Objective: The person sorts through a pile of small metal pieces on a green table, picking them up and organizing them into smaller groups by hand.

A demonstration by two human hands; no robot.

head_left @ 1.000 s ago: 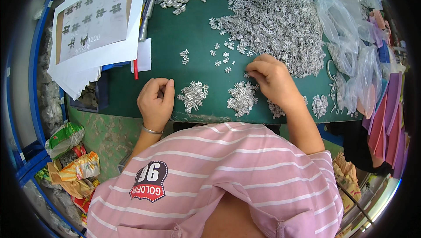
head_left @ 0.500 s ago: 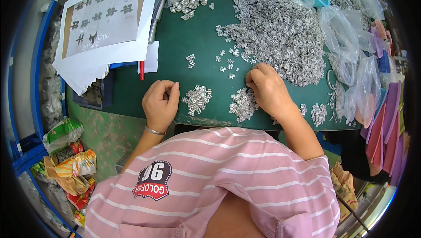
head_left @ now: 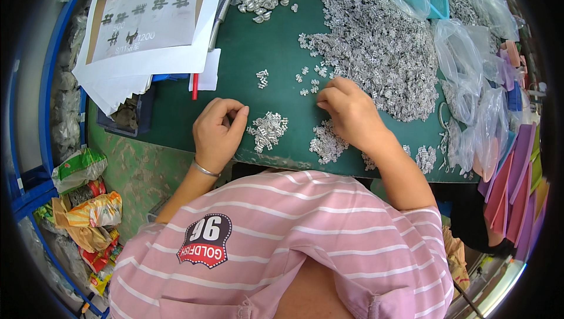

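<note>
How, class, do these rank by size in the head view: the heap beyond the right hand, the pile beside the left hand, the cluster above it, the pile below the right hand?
1. Heap
2. Left-hand pile and right-hand pile: look alike, the latter partly hidden, so unranked
3. Cluster

Lit brightly and evenly, with soft shadow inside the curled left hand (head_left: pixel 221 129). Glints off metal pieces (head_left: pixel 385 54) and a clear bag (head_left: pixel 457 54). Glares whitish at lower right. Bends the blue shelf post (head_left: pixel 44 113) and blackens toward the corners.
</note>
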